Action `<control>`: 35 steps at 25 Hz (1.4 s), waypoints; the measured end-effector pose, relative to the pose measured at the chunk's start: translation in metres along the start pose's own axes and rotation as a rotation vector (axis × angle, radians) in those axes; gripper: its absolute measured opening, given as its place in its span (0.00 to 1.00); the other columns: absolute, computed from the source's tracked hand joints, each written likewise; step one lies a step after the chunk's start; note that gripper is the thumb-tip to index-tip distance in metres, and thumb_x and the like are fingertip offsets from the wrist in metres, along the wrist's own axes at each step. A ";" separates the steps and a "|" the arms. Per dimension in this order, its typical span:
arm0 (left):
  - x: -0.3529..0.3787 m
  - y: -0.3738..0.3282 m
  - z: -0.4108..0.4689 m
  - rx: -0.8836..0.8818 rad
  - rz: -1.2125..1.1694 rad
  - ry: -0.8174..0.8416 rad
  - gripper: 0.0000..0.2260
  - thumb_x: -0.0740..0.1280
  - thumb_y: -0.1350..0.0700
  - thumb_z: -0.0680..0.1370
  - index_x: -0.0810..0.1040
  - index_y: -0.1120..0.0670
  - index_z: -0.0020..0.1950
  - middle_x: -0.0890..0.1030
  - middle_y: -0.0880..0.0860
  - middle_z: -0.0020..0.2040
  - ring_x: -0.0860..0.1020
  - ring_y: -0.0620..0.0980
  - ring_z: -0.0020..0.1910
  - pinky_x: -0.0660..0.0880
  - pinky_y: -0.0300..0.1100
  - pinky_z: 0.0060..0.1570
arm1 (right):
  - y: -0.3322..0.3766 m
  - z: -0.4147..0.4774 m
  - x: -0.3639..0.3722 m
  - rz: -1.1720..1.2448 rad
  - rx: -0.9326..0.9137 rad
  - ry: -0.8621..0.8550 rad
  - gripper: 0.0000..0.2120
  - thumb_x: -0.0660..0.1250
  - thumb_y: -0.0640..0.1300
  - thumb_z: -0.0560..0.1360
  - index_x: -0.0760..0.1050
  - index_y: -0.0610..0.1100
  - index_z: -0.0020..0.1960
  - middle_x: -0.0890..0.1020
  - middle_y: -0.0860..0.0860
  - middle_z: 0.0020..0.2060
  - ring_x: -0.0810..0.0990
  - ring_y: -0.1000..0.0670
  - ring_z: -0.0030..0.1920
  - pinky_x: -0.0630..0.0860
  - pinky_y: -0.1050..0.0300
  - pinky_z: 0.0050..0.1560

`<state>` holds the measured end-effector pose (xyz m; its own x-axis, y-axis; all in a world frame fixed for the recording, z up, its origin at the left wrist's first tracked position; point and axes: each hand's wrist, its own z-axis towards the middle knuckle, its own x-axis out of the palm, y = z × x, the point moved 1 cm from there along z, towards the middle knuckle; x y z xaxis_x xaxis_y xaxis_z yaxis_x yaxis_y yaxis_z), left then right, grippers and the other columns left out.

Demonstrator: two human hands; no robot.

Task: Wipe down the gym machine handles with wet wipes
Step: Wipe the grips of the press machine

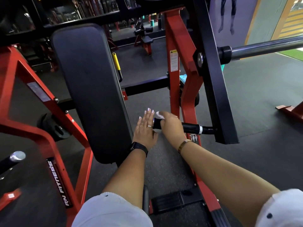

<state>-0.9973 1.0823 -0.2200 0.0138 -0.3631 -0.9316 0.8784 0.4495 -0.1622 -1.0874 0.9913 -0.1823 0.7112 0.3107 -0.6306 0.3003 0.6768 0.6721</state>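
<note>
On the black handle point(190, 127), right hand point(170, 124) wraps wipe point(159, 114).

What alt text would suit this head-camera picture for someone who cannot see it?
A person's right hand grips a white wipe around the free end of a black handle on a red and black gym machine. Their left hand, fingers straight, is held beside the handle's tip.

Dark speckled rubber floor point(262, 95) runs to a purple mural wall point(241, 22) (green turf point(292, 54) beyond).
</note>
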 end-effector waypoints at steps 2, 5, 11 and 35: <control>0.000 0.002 0.003 0.011 0.075 -0.002 0.37 0.61 0.56 0.77 0.38 0.55 0.76 0.37 0.51 0.76 0.36 0.47 0.76 0.38 0.44 0.75 | 0.002 0.008 0.006 0.035 0.017 0.228 0.15 0.59 0.33 0.73 0.76 0.41 0.57 0.82 0.42 0.46 0.79 0.41 0.47 0.77 0.48 0.46; 0.002 -0.002 0.004 0.129 0.232 -0.039 0.40 0.64 0.55 0.72 0.44 0.54 0.78 0.45 0.52 0.79 0.43 0.51 0.77 0.43 0.51 0.76 | -0.015 0.025 -0.008 0.009 0.018 0.316 0.12 0.58 0.35 0.74 0.76 0.40 0.54 0.82 0.39 0.47 0.79 0.37 0.49 0.76 0.48 0.47; 0.009 -0.024 0.006 0.215 0.292 -0.061 0.36 0.73 0.54 0.64 0.68 0.54 0.73 0.68 0.53 0.73 0.59 0.54 0.73 0.52 0.54 0.73 | -0.103 -0.009 -0.054 -0.354 0.485 0.116 0.09 0.57 0.42 0.79 0.73 0.42 0.55 0.81 0.41 0.49 0.78 0.38 0.49 0.76 0.48 0.46; -0.001 -0.037 0.002 0.099 0.301 0.069 0.35 0.61 0.55 0.76 0.46 0.50 0.79 0.44 0.51 0.79 0.42 0.51 0.78 0.33 0.49 0.73 | -0.099 -0.055 -0.042 -0.419 0.170 -0.045 0.31 0.55 0.27 0.76 0.53 0.40 0.77 0.61 0.43 0.74 0.50 0.44 0.76 0.45 0.47 0.76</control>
<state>-1.0285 1.0643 -0.2125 0.2507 -0.1684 -0.9533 0.8821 0.4455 0.1533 -1.1815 0.9482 -0.2435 0.5321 0.0014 -0.8467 0.6653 0.6178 0.4192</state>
